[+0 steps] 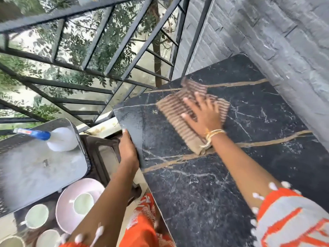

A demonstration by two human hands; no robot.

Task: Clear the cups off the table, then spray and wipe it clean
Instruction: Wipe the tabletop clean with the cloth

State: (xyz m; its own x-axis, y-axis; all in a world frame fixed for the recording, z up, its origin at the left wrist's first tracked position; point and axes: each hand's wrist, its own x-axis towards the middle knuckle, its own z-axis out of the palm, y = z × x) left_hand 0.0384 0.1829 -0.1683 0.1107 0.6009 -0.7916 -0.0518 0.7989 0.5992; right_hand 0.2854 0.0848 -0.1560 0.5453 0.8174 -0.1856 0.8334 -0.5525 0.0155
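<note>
Head view: right hand [204,116], fingers spread flat, presses striped brown cloth [179,118] onto black marble-patterned table [204,189]. Left hand [128,152] grips table's left edge. 4 pale cups [36,216] and white spray bottle [58,139] sit left, off table.

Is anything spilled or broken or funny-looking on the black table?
Nothing looks spilled or broken. The right hand presses flat on a brown striped cloth on the black marble table, and the left hand grips its edge. The gold and white lines look like the stone's own veins, not cracks.
</note>
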